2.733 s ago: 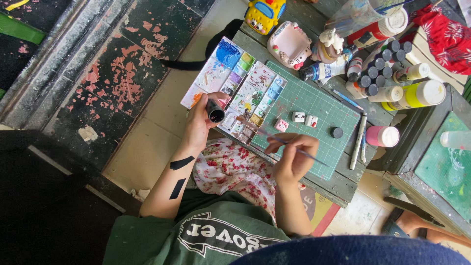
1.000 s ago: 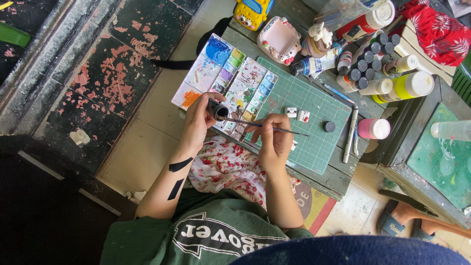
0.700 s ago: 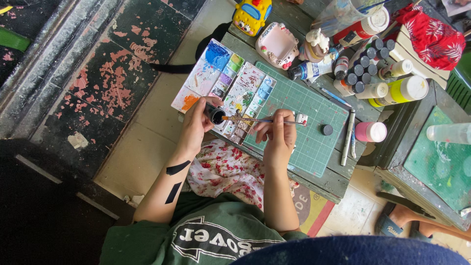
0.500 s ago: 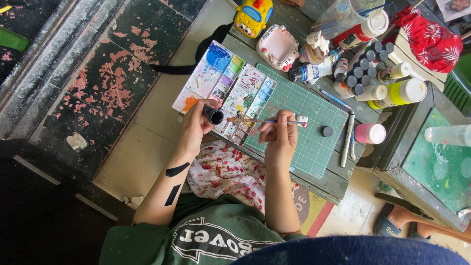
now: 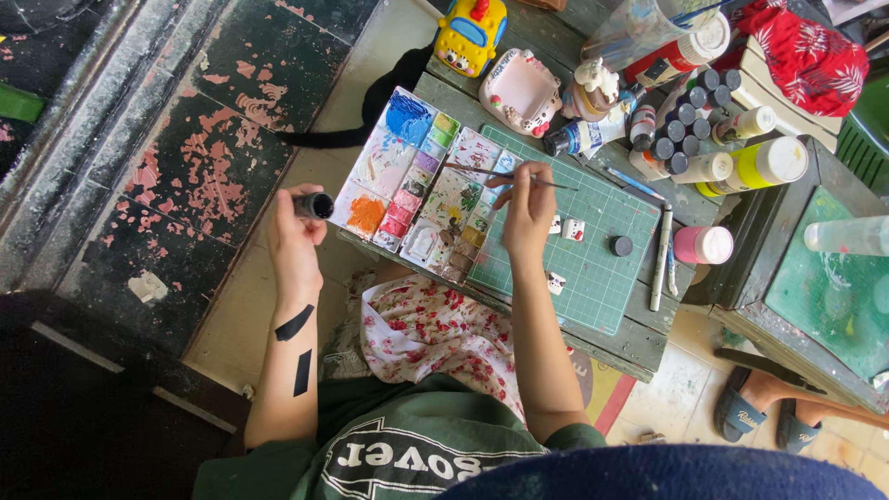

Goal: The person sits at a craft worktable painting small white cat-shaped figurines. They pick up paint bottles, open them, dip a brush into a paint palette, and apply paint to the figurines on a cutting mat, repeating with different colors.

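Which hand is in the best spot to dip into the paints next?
Probably the right hand. It holds the paintbrush with its tip over the paint palette. The left hand holds a small black paint pot off beside the palette.

Your left hand (image 5: 294,239) is wrapping around the small black paint bottle (image 5: 313,206), so you are seeing only its open end while its body is staying hidden behind your fingers. The tip of the thin paintbrush (image 5: 505,175) in your right hand (image 5: 528,211) is showing too small over the paint palette (image 5: 419,188) to tell its colour. The red patterned cloth (image 5: 804,56) is running off the top edge, and the clear bottle (image 5: 849,235) is getting cut off at the right edge.
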Available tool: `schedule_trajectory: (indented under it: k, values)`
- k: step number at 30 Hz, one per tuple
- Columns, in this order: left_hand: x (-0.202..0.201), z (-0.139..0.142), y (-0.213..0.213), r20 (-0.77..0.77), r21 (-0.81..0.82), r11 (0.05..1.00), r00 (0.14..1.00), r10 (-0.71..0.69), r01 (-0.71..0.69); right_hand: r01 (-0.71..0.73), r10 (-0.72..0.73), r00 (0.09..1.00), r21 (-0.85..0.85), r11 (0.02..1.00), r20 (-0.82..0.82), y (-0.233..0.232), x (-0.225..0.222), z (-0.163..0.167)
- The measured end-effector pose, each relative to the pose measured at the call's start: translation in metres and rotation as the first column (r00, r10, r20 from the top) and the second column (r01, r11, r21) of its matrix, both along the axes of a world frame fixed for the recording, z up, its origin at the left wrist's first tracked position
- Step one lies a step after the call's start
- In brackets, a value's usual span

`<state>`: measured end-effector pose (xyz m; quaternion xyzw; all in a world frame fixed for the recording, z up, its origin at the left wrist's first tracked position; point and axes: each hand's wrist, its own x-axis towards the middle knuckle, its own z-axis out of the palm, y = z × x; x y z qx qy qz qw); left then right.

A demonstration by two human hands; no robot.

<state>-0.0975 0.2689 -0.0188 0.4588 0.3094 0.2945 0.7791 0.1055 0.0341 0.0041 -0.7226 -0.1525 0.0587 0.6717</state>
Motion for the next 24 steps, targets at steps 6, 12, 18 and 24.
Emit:
schedule_trajectory:
  k: [6,12,18,24]
  values:
    - [0.015,-0.005,-0.011,-0.035,0.032,0.999,0.998,-0.042,0.043,0.015,0.084,0.956,-0.333,0.943,0.280,0.027,0.000,0.006]
    - [0.013,-0.006,-0.011,-0.041,0.033,0.997,0.997,-0.066,0.067,0.005,0.219,0.891,-0.491,0.871,0.398,0.042,-0.004,0.021]
    - [0.013,-0.008,-0.012,-0.049,0.018,0.996,0.995,-0.084,0.085,0.015,0.249,0.873,-0.535,0.845,0.418,0.047,-0.005,0.028]
    - [0.013,-0.006,-0.014,-0.058,0.052,0.997,0.997,-0.045,0.048,0.002,0.252,0.890,-0.555,0.832,0.381,0.049,-0.003,0.030]
